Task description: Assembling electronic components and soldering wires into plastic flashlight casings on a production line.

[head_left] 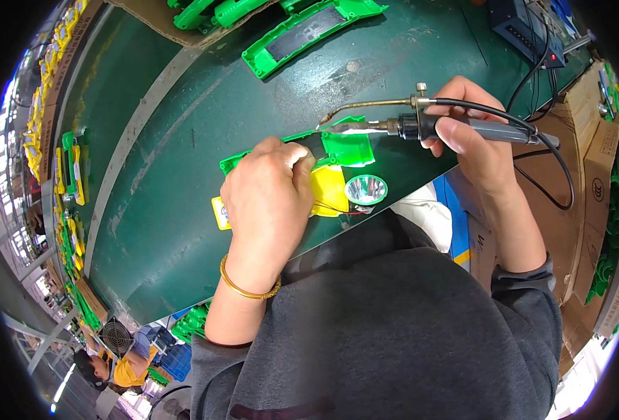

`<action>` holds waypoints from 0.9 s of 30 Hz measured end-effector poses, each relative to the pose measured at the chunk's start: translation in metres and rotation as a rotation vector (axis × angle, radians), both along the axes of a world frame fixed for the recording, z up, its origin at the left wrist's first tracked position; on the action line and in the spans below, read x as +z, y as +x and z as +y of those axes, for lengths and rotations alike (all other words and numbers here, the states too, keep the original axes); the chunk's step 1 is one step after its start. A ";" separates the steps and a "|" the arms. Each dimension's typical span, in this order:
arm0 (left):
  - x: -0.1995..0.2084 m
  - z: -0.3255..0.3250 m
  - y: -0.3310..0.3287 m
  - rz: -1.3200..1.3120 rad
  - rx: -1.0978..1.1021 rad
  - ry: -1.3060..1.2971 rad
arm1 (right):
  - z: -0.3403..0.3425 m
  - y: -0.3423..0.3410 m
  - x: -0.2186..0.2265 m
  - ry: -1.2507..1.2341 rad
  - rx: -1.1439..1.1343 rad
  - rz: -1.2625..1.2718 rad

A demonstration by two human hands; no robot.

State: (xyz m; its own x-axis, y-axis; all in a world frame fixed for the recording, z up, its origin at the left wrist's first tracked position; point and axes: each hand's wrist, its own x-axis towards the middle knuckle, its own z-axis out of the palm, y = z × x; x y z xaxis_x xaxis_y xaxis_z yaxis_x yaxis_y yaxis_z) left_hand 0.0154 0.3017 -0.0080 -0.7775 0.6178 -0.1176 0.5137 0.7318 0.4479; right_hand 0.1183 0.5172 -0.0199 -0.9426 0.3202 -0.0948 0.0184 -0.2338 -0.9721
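Head view, and it's all happening at the tip! The right hand [474, 143] is wrapped round a grey-handled soldering iron [491, 131], its thin brass feed tube [376, 103] arching down beside the hot end. Underneath sits the long green plastic shell [349, 148], on the dark green counter [173, 224], and the left hand [271, 192] curls narrow over it, fingertips tucked away; what they grip, I cannot tell. Looks like the soldering step, though contact is too small to call. Just below lie a yellow plastic piece [330, 187] and a round silver reflector [365, 190], fine red and black wires [336, 208] running close by. What does the next move call for? Steady hands, I'd judge: tip square on the joint, left fingers clear of the heat, wires undisturbed.
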 end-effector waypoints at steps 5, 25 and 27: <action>-0.002 0.006 0.004 0.099 0.007 -0.056 | 0.010 -0.008 0.009 0.251 0.167 -0.127; -0.004 0.021 0.016 0.153 0.038 -0.011 | 0.018 -0.032 0.029 0.515 0.377 -0.243; -0.004 0.022 0.015 0.157 0.037 -0.008 | 0.017 -0.033 0.030 0.535 0.380 -0.235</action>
